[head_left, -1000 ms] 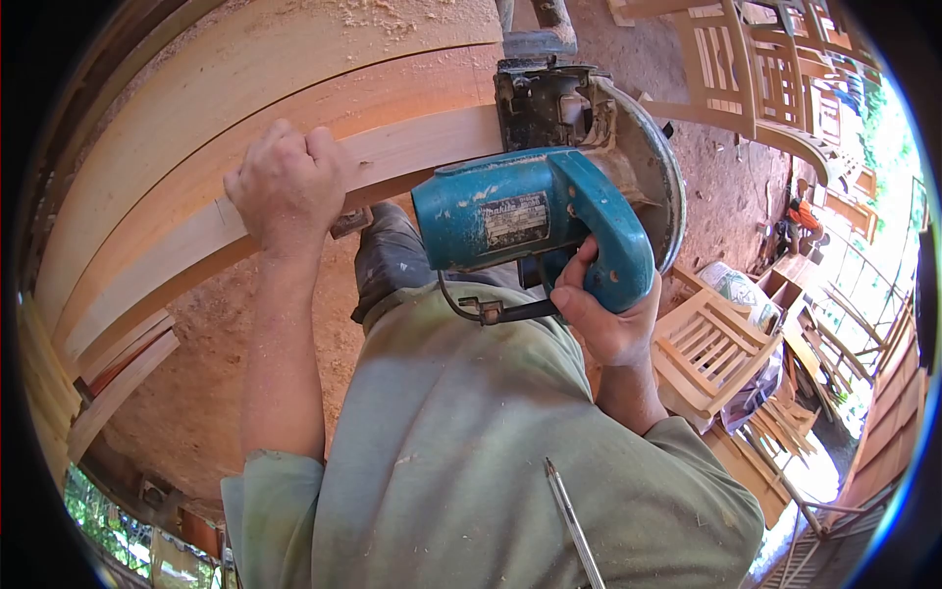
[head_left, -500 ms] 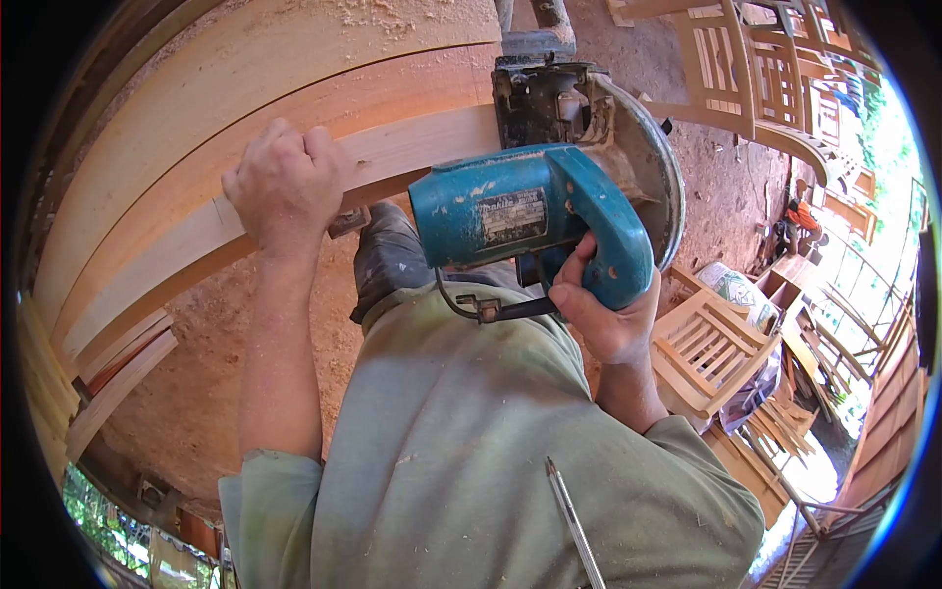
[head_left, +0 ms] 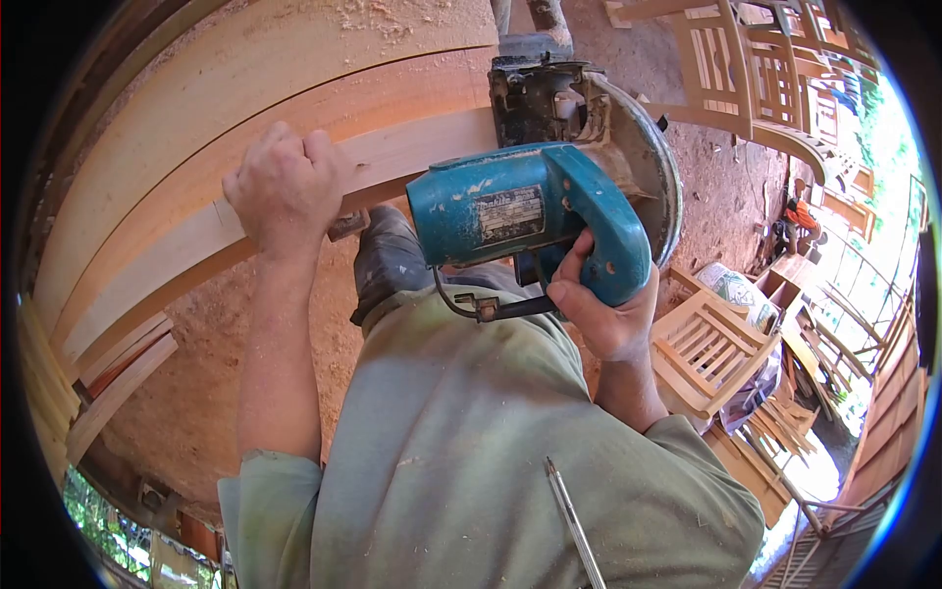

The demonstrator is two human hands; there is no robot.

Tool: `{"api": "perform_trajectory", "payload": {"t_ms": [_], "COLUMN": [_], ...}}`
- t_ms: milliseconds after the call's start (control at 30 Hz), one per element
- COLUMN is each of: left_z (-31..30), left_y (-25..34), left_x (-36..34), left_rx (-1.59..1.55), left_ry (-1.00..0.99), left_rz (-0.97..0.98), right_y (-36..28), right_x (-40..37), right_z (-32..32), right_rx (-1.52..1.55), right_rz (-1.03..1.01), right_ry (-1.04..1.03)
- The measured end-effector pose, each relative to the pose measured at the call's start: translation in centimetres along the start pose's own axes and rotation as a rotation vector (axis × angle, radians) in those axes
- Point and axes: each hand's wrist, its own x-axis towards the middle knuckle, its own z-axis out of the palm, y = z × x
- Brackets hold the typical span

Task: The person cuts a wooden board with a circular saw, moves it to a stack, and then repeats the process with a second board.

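Observation:
My right hand [head_left: 613, 312] is wrapped round the rear handle of a teal circular saw [head_left: 481, 211]. The saw's round guard faces right, and its front sits at the right end of the planks; the blade itself is hidden. A power cord leaves the handle near my thumb. My left hand [head_left: 285, 187] is closed over a pale wooden board [head_left: 417, 147], the strip nearest my body, with knuckles up and fingertips out of sight. Beyond that strip lie wider planks [head_left: 245, 88] with sawdust on them.
A slatted wooden panel [head_left: 706, 353] and offcuts [head_left: 785, 422] lie on the ground at right. Wooden chairs [head_left: 721, 69] stand at upper right. A person in orange [head_left: 802, 216] is farther off. More boards [head_left: 123, 378] are stacked at left. A pen [head_left: 574, 520] shows against my shirt.
The saw and my right hand have shifted very slightly to the left. My left hand stays in the same place on the board.

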Motion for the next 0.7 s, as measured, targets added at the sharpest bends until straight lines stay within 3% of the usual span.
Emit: {"api": "perform_trajectory", "payload": {"t_ms": [700], "left_z": [0.31], "left_y": [-0.21], "left_x": [-0.14], "left_rx": [-0.009], "left_ry": [0.017], "left_rz": [-0.001], "right_y": [-0.35], "right_x": [0.44], "right_z": [0.21], "right_rx": [-0.027], "right_rz": [-0.004], "right_ry": [0.009]}}
